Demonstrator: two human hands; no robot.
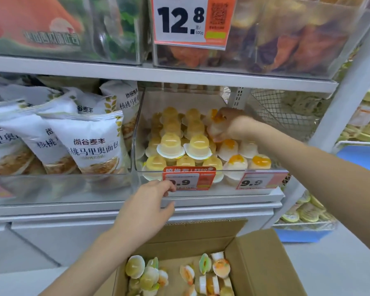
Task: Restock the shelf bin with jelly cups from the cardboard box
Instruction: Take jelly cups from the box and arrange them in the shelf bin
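Observation:
A clear plastic shelf bin point(141, 116) holds stacked jelly cups: yellow ones point(198, 144) on the left side, white ones with orange centres point(236, 161) on the right. My right hand point(233, 127) is inside the bin at the back right, fingers curled round a white-and-orange jelly cup point(216, 124). My left hand point(150, 201) hangs in front of the bin's front wall, fingers loosely bent and holding nothing, fingertips near a red price tag point(189, 178). Below, an open cardboard box point(259, 263) contains several loose jelly cups point(221, 268).
White bread bags point(90, 142) fill the bin to the left. A second price tag point(256, 181) reads 9.9. Above, a shelf carries clear bins of snacks and a 12.8 tag point(181, 18). A wire basket point(286, 107) and a white upright point(340, 103) stand at right.

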